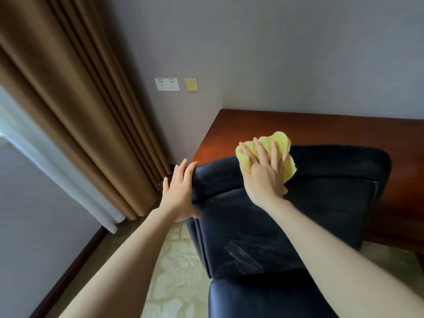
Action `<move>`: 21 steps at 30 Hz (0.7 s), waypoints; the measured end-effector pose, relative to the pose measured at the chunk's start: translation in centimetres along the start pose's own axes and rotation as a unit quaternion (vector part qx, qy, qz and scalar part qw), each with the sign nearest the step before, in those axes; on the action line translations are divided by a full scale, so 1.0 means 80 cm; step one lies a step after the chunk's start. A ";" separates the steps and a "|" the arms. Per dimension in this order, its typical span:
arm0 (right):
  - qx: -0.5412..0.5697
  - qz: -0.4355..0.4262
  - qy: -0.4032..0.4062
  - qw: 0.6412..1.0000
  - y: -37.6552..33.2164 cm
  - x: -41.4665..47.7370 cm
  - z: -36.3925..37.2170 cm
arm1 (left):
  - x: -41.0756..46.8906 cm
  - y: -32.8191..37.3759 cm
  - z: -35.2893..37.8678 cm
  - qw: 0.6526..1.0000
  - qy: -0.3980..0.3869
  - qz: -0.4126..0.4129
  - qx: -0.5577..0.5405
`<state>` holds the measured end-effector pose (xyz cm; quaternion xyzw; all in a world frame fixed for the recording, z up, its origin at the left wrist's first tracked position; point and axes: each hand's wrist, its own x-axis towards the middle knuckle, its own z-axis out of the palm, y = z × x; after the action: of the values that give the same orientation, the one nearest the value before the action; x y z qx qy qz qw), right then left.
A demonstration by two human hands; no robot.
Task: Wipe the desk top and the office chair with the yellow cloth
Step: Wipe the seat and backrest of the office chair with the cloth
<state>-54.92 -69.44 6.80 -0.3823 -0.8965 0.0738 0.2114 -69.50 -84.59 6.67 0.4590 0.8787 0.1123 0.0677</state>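
One camera supplies the only view: a wide-angle unit worn on the person's head. It faces forward and steeply down. The backrest of the office chair (229, 226) sits close beneath it, filling the lower centre and right. The desk top (321, 129) lies just beyond the chair, near mid-frame. The wall (298, 53) closes the upper frame. The curtain (68, 99) and carpet (174, 271) occupy the left and bottom.

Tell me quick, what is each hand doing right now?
Left hand: open, flat against the top corner of the office chair.
Right hand: open, fingers spread, pressing the yellow cloth onto the chair top.
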 end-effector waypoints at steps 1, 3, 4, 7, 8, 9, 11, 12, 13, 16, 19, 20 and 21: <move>-0.015 -0.034 0.001 0.999 -0.017 -0.003 0.008 | 0.003 0.002 0.000 1.000 0.003 0.005 0.001; -0.041 -0.098 0.009 0.994 -0.050 -0.011 0.031 | 0.007 0.000 0.000 1.000 0.003 0.015 -0.001; -0.053 -0.128 0.014 0.990 -0.062 -0.017 0.042 | 0.008 0.001 0.000 1.000 0.000 0.020 0.002; -0.081 -0.178 0.042 0.980 -0.081 -0.030 0.064 | 0.007 -0.002 0.001 0.999 -0.009 0.030 0.011; -0.081 -0.186 0.052 0.978 -0.079 -0.031 0.065 | 0.007 -0.003 0.002 0.999 -0.011 0.031 0.010; -0.082 -0.201 0.062 0.974 -0.074 -0.030 0.065 | 0.006 -0.003 0.002 0.999 -0.012 0.031 0.010; -0.104 -0.251 0.067 0.960 -0.057 -0.024 0.061 | 0.007 -0.005 0.000 0.999 -0.008 0.036 0.012; -0.121 -0.278 0.063 0.951 -0.045 -0.020 0.057 | 0.007 -0.005 -0.002 0.999 -0.004 0.037 0.015; -0.136 -0.297 0.061 0.943 -0.032 -0.016 0.051 | 0.007 -0.003 -0.005 0.999 0.001 0.038 0.021; -0.149 -0.270 0.063 0.949 0.009 -0.013 0.038 | 0.006 0.005 -0.010 0.999 0.007 0.028 0.041; -0.149 -0.191 0.070 0.968 0.056 -0.018 0.026 | 0.005 0.015 -0.011 0.998 0.013 0.003 0.066; -0.151 -0.166 0.066 0.972 0.077 -0.021 0.020 | 0.006 0.021 -0.010 0.997 0.019 -0.002 0.081; -0.149 -0.141 0.058 0.977 0.095 -0.023 0.015 | 0.005 0.025 -0.011 0.995 0.025 -0.007 0.094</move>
<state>-49.33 -65.39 2.88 -0.2825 -0.9286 -0.1135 0.2123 -68.36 -83.25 8.01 0.4541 0.8900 0.0402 0.0027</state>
